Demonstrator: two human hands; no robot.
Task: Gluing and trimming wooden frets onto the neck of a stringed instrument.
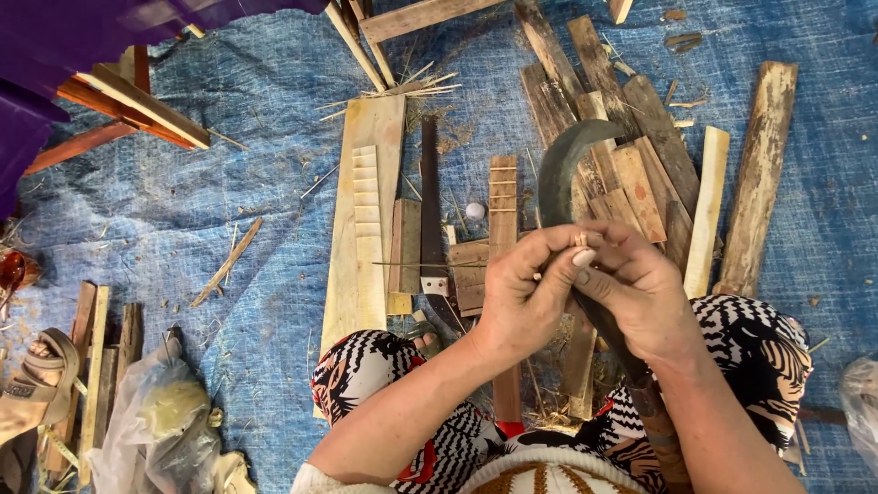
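Nearest the camera, at the bottom of the frame, sit the person's knees in black-and-white patterned cloth (384, 375), with both forearms reaching up from there to the middle of the picture. Both hands are pressed close together around a thin bamboo splint (430, 264), a fine sliver that runs out horizontally to the left of the fingers. The left hand (530, 293) pinches the splint between thumb and fingertips. The right hand (640, 288) is curled against it, thumb on the splint, and seems to steady a curved sickle (560, 174), whose dark blade arcs up above the hands while its wooden handle (663, 430) slants down toward the lower right.

Everything rests on a blue tarp (201, 220) spread over the ground. Just left of the hands lies a pale plank (366, 155) carrying a row of short cut strips, and beside it a dark flat blade (430, 201). Weathered wooden slats (631, 119) fan out in the upper right. A sandal (41, 375) and a crumpled plastic bag (160, 416) sit at the lower left.
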